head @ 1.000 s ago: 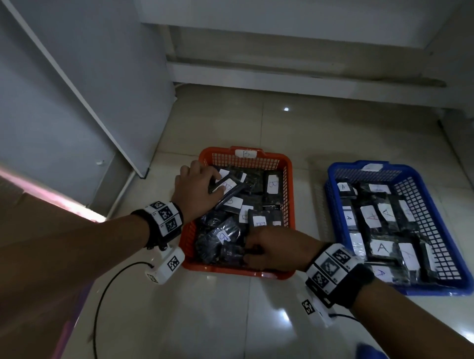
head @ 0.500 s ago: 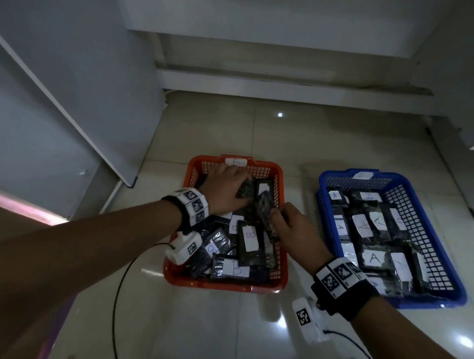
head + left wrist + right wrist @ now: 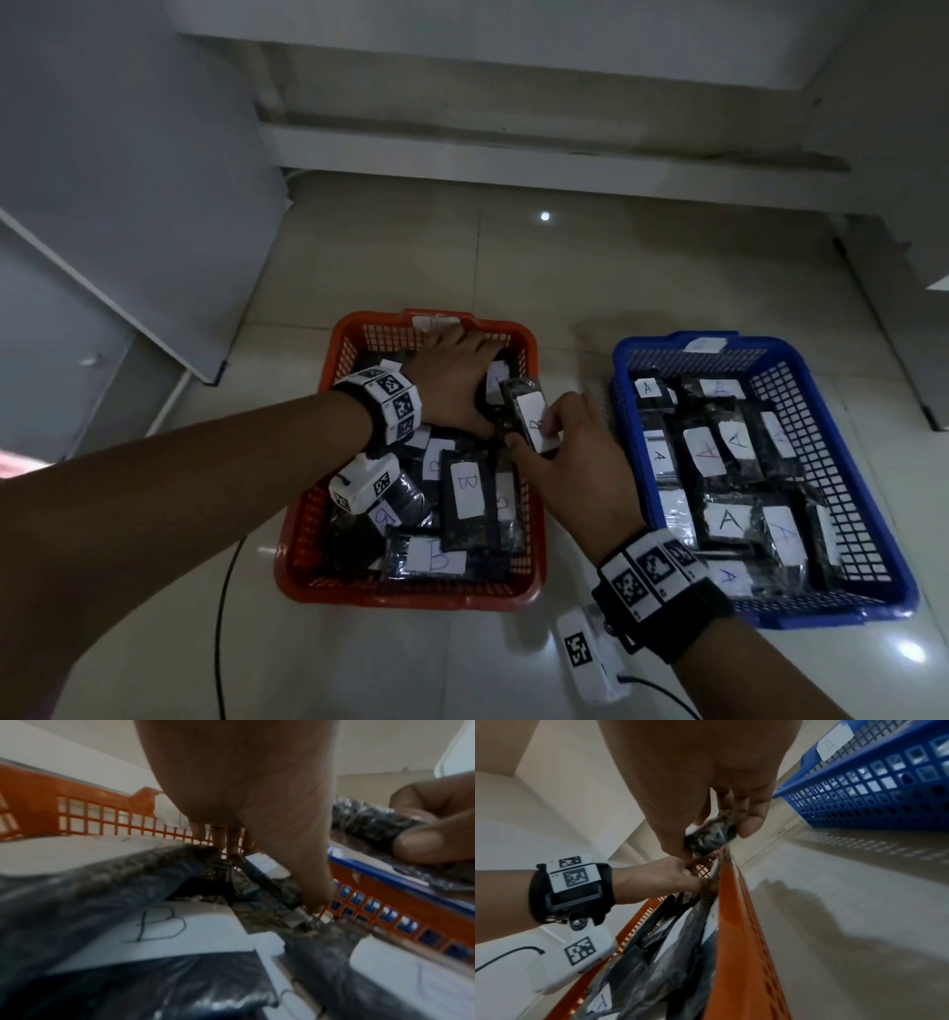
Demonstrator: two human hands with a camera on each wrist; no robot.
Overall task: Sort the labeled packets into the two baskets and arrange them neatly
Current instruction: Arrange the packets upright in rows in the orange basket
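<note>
- The orange basket (image 3: 308,519) sits on the tiled floor (image 3: 565,288) at the left, and the blue basket (image 3: 801,411) stands just beside it on the right, with a strip of bare floor between them.
- The right hand (image 3: 575,462) pinches a dark packet (image 3: 531,419) with a white "B" label between thumb and fingers; the packet is raised and tilted over the far right part of the orange basket, close to its right wall.
- In the right wrist view the same packet (image 3: 709,837) shows end-on, clamped between the thumb and the fingertips (image 3: 750,825) above the orange rim.
- The left hand (image 3: 457,383) reaches palm down into the far end of the orange basket, its fingers extended down among the packets there; the left wrist view shows the fingertips (image 3: 232,841) against the far mesh wall, and no packet is plainly gripped.
- B-labelled packets (image 3: 470,506) lie crowded and overlapping at mixed angles in the orange basket, one lying across the near end (image 3: 436,560).
- A-labelled packets (image 3: 726,519) lie flatter in rough rows in the blue basket.
- A white paper tag (image 3: 706,343) is stuck on the far rim of the blue basket, and another (image 3: 436,322) on the far rim of the orange one.
- A black cable (image 3: 221,616) runs over the floor at the near left.
</note>
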